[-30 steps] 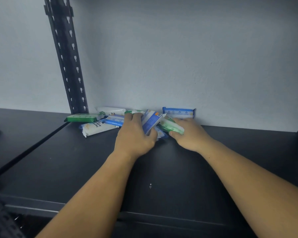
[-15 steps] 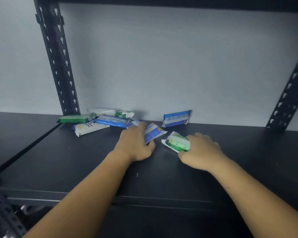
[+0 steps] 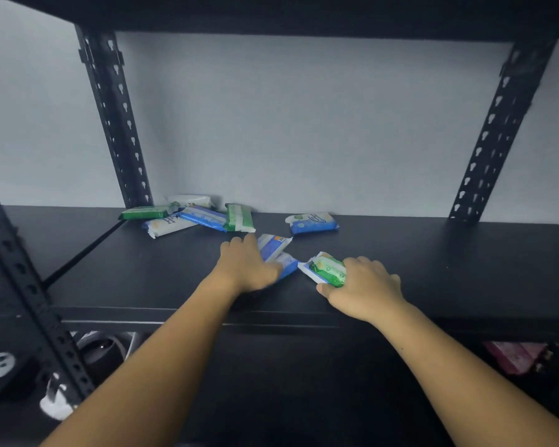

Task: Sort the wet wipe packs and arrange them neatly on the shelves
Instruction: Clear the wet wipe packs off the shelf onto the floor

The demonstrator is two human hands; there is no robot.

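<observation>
On the black shelf (image 3: 433, 253), my left hand (image 3: 244, 269) grips blue and white wipe packs (image 3: 273, 246) near the shelf's middle. My right hand (image 3: 365, 288) holds a green and white pack (image 3: 326, 271) just right of them, thumb below it. Another blue and white pack (image 3: 312, 223) lies alone near the back wall. At the back left lie several more packs: a green one (image 3: 144, 212), a white one (image 3: 189, 200), a white and blue one (image 3: 167, 225), a blue one (image 3: 202, 217) and a green one (image 3: 239, 217).
Perforated black uprights stand at the back left (image 3: 117, 124) and back right (image 3: 494, 133), and another at the near left (image 3: 29, 285). An upper shelf (image 3: 304, 14) runs overhead. Below, a red pack (image 3: 517, 356) lies on a lower level at right.
Both hands have drawn their packs forward from the back wall toward the shelf's front. The lone blue pack now lies flat. The view has pulled back and tilted up.
</observation>
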